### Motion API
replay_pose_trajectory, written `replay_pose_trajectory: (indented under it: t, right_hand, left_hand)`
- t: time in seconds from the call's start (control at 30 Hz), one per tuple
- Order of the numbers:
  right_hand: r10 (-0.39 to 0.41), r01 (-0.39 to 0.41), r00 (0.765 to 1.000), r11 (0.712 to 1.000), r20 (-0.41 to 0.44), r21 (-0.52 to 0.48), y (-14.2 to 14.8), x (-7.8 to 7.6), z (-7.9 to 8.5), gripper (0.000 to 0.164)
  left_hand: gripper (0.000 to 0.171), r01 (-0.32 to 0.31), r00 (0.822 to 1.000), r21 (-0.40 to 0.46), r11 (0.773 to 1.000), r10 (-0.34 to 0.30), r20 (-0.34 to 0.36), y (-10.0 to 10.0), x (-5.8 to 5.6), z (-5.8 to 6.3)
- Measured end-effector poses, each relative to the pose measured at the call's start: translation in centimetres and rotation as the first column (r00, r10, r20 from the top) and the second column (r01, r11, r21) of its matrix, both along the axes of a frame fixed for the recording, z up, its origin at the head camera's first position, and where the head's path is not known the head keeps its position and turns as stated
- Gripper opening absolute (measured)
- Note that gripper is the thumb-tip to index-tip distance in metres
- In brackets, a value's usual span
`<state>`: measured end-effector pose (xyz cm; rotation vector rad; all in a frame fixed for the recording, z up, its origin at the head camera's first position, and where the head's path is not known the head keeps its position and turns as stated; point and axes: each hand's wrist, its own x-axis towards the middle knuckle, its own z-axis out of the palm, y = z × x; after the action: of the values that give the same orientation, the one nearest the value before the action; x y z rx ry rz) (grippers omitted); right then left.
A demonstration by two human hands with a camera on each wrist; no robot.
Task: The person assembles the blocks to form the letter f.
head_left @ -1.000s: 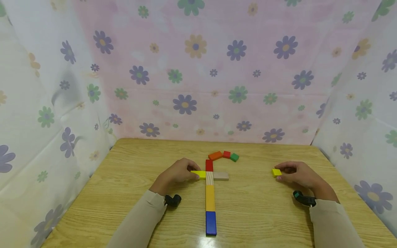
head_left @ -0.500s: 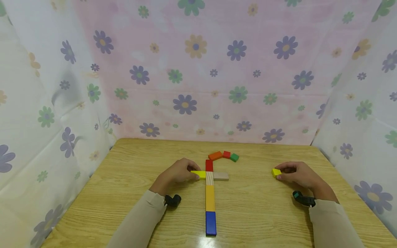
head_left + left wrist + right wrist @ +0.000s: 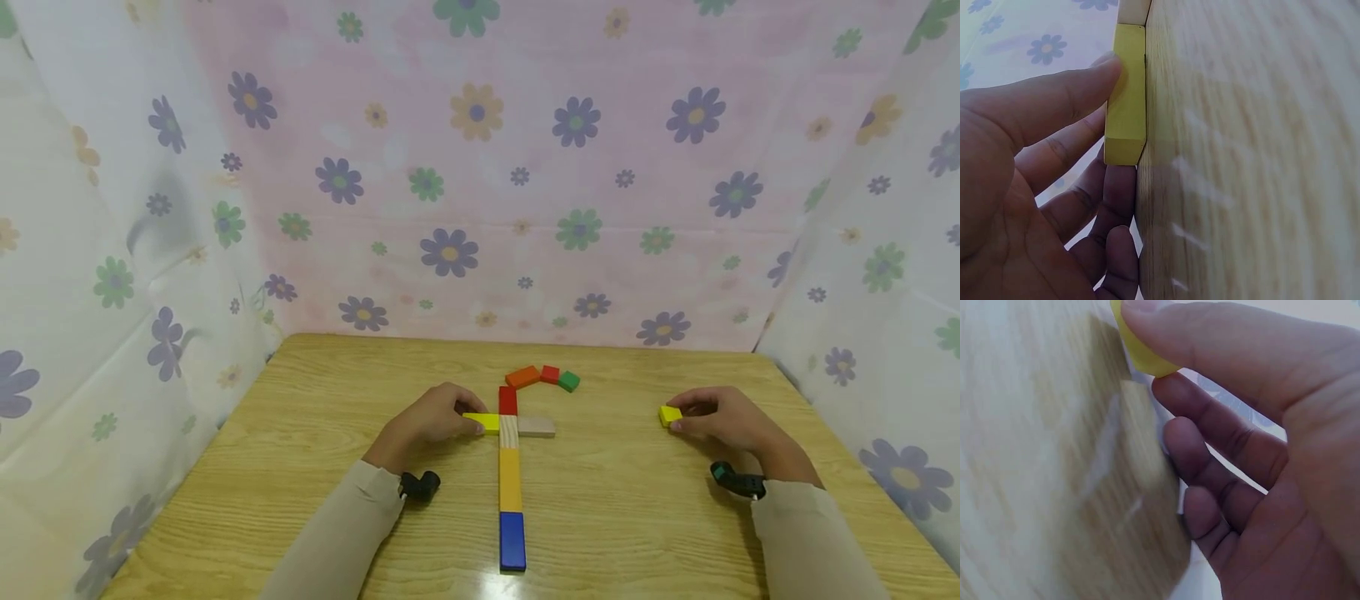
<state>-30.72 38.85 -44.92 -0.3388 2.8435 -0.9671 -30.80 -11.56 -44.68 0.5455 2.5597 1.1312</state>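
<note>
My left hand (image 3: 437,414) pinches a long yellow block (image 3: 1127,94) between thumb and fingers; the block lies on the table with its far end against a pale striped wooden block (image 3: 508,431). Off to the right, my right hand (image 3: 722,421) pinches a small yellow block (image 3: 670,416) by thumb and fingertips. Its thumb covers much of that block in the right wrist view. Above the striped block sits a red block (image 3: 507,400), with a greyish wooden block (image 3: 536,427) to its right. Below come an orange-yellow block (image 3: 510,479) and a blue block (image 3: 512,541) in line.
At the top of the row, an orange block (image 3: 522,377), a smaller red block (image 3: 551,374) and a green block (image 3: 569,381) curve to the right. The wooden table (image 3: 615,517) ends at a flowered cloth (image 3: 517,167) behind and at both sides.
The small yellow block in my right hand has turned slightly. My left hand stays on the long yellow block, and the laid-out blocks keep their arrangement.
</note>
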Motion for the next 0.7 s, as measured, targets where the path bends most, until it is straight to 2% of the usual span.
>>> replay_pose_trajectory:
  t: [0.2, 0.37, 0.7]
  right_hand:
    - [0.006, -0.006, 1.0, 0.999, -0.01, 0.034, -0.8, -0.3, 1.1, 0.048]
    - [0.013, -0.012, 1.0, 1.0, -0.025, 0.009, -2.0, -0.2, 1.8, 0.048]
    - [0.031, -0.034, 0.997, 0.998, -0.065, -0.046, -4.3, -0.9, 2.6, 0.047]
  left_hand:
    - [0.017, 0.002, 1.0, 0.014, 1.0, -0.002, -0.002, -0.1, 0.3, 0.2]
    - [0.018, 0.019, 1.0, 0.017, 1.0, -0.019, -0.002, 0.1, 0.3, 0.3]
    - [0.02, 0.0, 1.0, -0.002, 1.0, 0.0, -0.003, 0.1, 0.4, 0.4]
